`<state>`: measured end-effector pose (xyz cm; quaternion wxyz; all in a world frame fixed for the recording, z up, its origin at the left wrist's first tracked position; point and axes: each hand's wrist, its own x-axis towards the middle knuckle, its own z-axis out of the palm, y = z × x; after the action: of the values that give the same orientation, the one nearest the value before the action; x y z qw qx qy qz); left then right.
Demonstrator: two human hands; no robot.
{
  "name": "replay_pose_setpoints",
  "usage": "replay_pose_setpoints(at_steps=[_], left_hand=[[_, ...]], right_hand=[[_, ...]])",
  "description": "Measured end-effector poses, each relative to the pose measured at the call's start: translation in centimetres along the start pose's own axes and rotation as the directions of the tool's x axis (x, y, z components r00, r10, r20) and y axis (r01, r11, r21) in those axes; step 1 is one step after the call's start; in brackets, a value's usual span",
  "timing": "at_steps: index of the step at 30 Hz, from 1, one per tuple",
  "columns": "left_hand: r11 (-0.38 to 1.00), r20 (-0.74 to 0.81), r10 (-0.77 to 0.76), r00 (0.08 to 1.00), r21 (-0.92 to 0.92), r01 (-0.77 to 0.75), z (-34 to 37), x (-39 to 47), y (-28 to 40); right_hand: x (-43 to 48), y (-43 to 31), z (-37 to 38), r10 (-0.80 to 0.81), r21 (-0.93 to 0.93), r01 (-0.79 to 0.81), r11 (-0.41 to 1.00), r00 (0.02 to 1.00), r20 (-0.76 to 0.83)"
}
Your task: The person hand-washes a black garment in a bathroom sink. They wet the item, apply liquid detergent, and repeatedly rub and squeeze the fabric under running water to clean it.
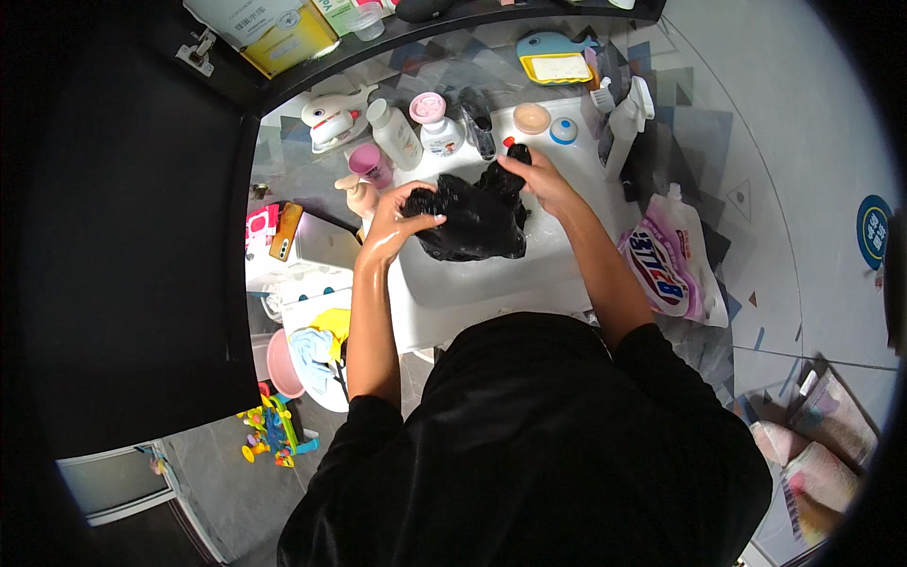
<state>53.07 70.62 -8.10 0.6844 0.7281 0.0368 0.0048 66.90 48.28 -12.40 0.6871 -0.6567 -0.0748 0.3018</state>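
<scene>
A wet black cloth (471,223), perhaps a garment, hangs bunched over the white washbasin (489,298). My left hand (400,220) grips its left end, thumb on top and fingers behind the fabric. The upper right end of the cloth is pinched in my right hand (542,177). Both forearms look wet. Behind my right hand, a small red object shows near the dark faucet (478,120). The cloth covers much of the basin bowl, so its bottom is partly hidden.
Along the back ledge stand a white bottle (397,135), a pink-topped pump bottle (439,131) and a pink cup (370,165). Rightward are a spray bottle (627,124) and a detergent pouch (673,262). A black cabinet door (156,248) stands open at the left.
</scene>
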Motion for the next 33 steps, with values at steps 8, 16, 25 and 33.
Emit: replay_pose_setpoints(at_steps=[8, 16, 25, 33], left_hand=[[0.892, 0.271, 0.282, 0.920, 0.278, -0.355, 4.1, 1.6, 0.7], [0.754, 0.044, 0.454, 0.890, 0.513, -0.410, 6.4, 2.6, 0.1], [0.836, -0.231, 0.509, 0.829, 0.359, -0.414, 3.0, 3.3, 5.3], [0.925, -0.108, 0.376, 0.920, -0.025, -0.380, 3.5, 4.2, 9.5]], right_hand=[[2.0, -4.2, 2.3, -0.608, -0.498, 0.429, 0.754, 0.741, -0.283], [3.7, -4.5, 4.2, -0.439, -0.361, 0.358, 0.861, 0.882, -0.173], [-1.3, -9.2, 1.2, -0.641, -0.629, 0.623, 0.466, 0.727, 0.245], [-0.5, -11.6, 3.6, -0.425, -0.655, 0.641, 0.401, 0.763, 0.487]])
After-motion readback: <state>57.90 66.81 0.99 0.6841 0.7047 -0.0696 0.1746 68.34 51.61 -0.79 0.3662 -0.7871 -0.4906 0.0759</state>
